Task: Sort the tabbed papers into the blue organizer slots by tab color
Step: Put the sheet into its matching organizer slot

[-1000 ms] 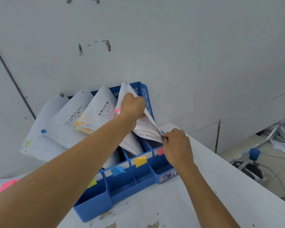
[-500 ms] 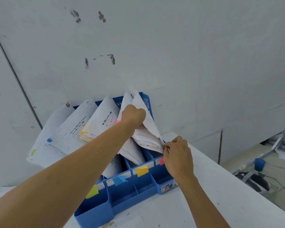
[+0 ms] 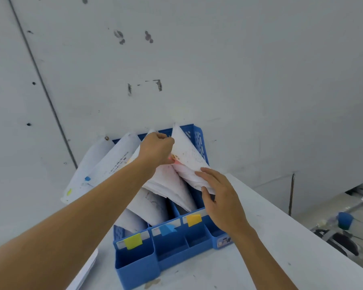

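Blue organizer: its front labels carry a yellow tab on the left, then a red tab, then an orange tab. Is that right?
Not quite. The head view shows the second tab is blue, not red. The blue organizer does carry a yellow tab on the left and an orange tab after the blue.

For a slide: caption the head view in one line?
Left hand grips, right hand touches papers in the blue organizer's rightmost slot.
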